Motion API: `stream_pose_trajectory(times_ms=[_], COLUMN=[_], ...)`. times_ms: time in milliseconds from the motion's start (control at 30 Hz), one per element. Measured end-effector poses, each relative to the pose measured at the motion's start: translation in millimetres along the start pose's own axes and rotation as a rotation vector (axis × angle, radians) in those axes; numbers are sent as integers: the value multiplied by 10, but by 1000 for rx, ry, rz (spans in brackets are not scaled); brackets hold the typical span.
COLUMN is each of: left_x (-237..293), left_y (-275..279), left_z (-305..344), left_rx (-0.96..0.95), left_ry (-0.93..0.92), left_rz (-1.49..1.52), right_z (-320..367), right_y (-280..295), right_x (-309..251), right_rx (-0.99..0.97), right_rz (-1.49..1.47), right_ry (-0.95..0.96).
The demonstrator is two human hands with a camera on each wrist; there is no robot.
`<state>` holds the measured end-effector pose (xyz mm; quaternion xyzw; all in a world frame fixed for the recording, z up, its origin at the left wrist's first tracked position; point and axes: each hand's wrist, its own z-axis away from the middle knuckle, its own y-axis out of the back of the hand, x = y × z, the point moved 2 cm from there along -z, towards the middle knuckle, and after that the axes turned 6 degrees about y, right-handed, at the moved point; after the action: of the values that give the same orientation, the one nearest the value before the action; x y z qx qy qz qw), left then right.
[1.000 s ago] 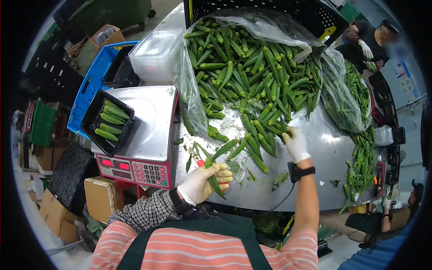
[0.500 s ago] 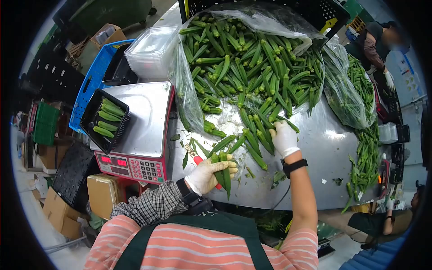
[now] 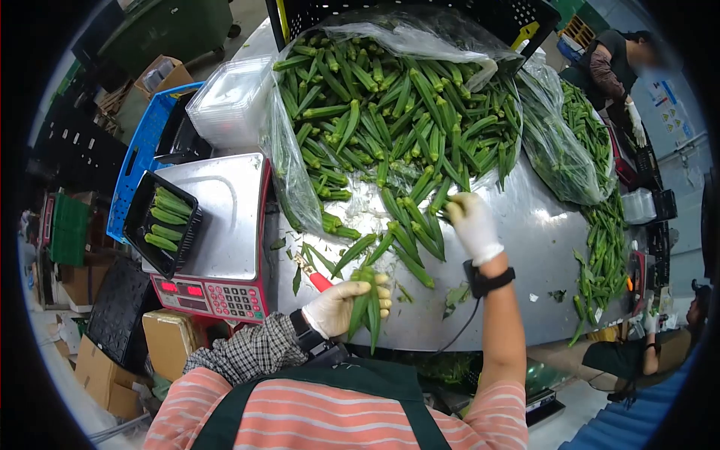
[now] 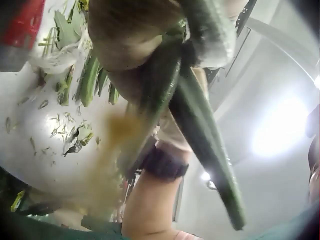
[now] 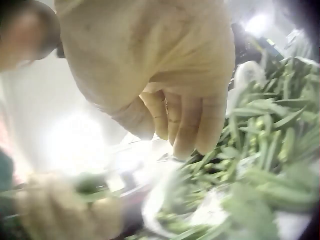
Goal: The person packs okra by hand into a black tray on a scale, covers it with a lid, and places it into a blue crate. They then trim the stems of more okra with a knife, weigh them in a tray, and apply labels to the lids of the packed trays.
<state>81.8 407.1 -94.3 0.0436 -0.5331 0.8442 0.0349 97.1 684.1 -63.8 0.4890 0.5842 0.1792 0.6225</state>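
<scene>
In the head view, my gloved left hand (image 3: 335,307) holds a few green okra pods (image 3: 366,311), their tips pointing down toward me. The left wrist view shows two of these okra pods (image 4: 200,130) spreading apart below the fingers. My gloved right hand (image 3: 474,229) is over the near edge of the okra pile (image 3: 420,112), its fingertips right at some loose pods. In the right wrist view its fingers (image 5: 187,125) point downward, and nothing shows between them and the thumb. A red-handled tool (image 3: 320,282) lies beside the left hand.
At left, a black tray (image 3: 139,204) with several okra pods sits on a red-sided scale (image 3: 225,206). Clear plastic boxes (image 3: 229,101) stand behind it. A plastic bag (image 3: 292,172) surrounds the pile. Leaf scraps (image 3: 455,298) lie on the metal table (image 3: 517,300).
My left hand has gathered more okra than a second ago. The right hand has shifted about the pile's near edge; the pod beside it half a second ago no longer shows there.
</scene>
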Motion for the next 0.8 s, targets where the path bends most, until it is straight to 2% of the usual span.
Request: stream_pose_trajectory(times_ms=[67,133,200,267,333,367,400,433,467,500,567,600,633,700,767,800], left_x=[75,99,102,106,116,118,100,81,49,18,-29,-44,-60,-52,-7,26], left_y=[-7,-26,-17,1,-20,-3,18,17,31,25,-94,-82,-53,0,-29,-28], left_z=[55,109,109,105,100,71,49,-5,-48,-102,-146,-153,-153,-144,-86,-57], left_rx=[43,114,142,126,129,124,126,136,135,43,-94,-93,-110,-129,-65,-5], left_ry=[-10,-111,-133,-142,-131,-102,-71,-39,-31,54,179,185,173,136,95,51], left_rz=[93,132,105,29,18,48,81,54,56,81,107,105,77,40,29,14], right_z=[-239,-326,-320,-157,153,326,488,609,648,671,731,747,733,589,331,256], right_y=[-101,-346,-424,-378,-12,36,88,75,164,199,151,122,113,99,108,92], right_x=[290,429,542,653,338,312,125,15,-262,-489,-873,-986,-943,-659,-8,280], right_rx=[-159,-155,-152,-218,-314,-313,-275,-235,-154,-113,-212,-235,-231,-51,108,103], right_rz=[106,132,160,-220,-484,-575,-685,-591,-363,-250,-154,-158,-158,-370,-74,130], right_ry=[-293,-305,-316,-425,-509,-366,-373,-209,144,399,576,697,693,427,299,183])
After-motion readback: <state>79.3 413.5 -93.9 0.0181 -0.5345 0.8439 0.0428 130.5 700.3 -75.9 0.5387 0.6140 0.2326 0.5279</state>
